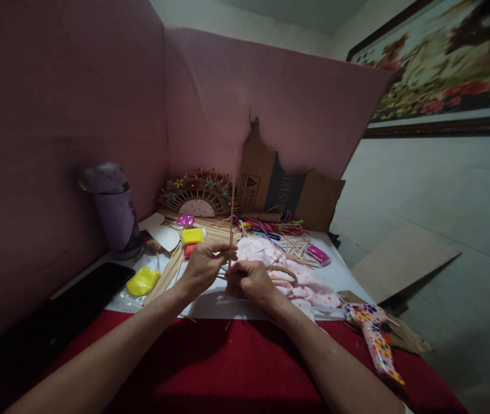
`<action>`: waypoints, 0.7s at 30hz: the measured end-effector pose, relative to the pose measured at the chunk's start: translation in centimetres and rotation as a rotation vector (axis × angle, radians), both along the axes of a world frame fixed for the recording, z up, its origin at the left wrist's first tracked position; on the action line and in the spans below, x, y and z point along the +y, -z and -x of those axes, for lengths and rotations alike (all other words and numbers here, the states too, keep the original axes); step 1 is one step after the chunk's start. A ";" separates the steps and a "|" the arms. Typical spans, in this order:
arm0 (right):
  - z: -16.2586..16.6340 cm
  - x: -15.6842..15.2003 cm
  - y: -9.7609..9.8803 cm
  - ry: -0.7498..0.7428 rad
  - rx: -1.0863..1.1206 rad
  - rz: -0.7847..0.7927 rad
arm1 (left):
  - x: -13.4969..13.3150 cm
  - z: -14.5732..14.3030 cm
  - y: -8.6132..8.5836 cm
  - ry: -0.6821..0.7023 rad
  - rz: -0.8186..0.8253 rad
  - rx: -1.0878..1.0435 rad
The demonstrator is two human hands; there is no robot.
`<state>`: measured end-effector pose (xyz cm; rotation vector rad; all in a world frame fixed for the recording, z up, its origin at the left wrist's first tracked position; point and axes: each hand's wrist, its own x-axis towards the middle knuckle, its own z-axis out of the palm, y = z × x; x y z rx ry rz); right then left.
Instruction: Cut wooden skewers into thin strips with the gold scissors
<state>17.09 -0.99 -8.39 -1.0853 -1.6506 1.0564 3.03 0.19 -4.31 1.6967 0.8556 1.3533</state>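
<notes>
My left hand point(208, 264) pinches a thin bamboo stick point(233, 201), which stands nearly upright above the table. Close to its lower end, my right hand point(251, 282) is closed around what looks like a pair of scissors. Short dark blade tips point(222, 276) show left of its fingers, and a brownish looped handle point(286, 271) shows to the right. My fingers cover the middle of this tool and the stick's bottom end. Pink-dotted white cloth point(309, 284) lies crumpled behind and beside my right hand.
Bamboo sticks point(165, 279) and a yellow clay packet point(142, 282) lie left. A phone point(102, 282) and purple tumbler point(115, 213) stand farther left. Behind are a decorated half-round stick piece point(197, 195), coloured cords point(271, 227) and torn cardboard point(288, 190). A flower-patterned glue gun point(376, 333) lies right.
</notes>
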 end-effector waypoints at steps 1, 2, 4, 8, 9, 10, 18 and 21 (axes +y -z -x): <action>0.1 -0.1 -0.2 0.002 0.002 0.012 | -0.1 0.0 -0.2 -0.011 -0.001 -0.022; 0.1 -0.3 -0.4 0.003 0.001 0.022 | -0.2 0.0 -0.5 -0.024 -0.010 -0.049; 0.2 -0.5 -0.8 0.003 -0.009 0.030 | -0.4 -0.1 -0.9 -0.052 -0.033 -0.106; 0.3 -0.5 -1.0 -0.011 -0.002 0.024 | -0.7 -0.4 -1.3 -0.068 -0.026 -0.185; 0.3 -0.5 -0.9 -0.014 0.003 0.027 | -0.8 -0.5 -1.3 -0.062 -0.015 -0.192; 0.3 -0.4 -0.9 -0.016 0.006 0.030 | -0.9 -0.6 -1.3 -0.049 -0.003 -0.196; 0.1 -0.4 -0.8 -0.026 -0.022 -0.030 | -1.2 -1.1 -1.5 0.049 0.051 -0.256; 0.1 -0.4 -0.7 -0.018 -0.062 -0.051 | -1.1 -1.1 -1.3 0.052 0.060 -0.266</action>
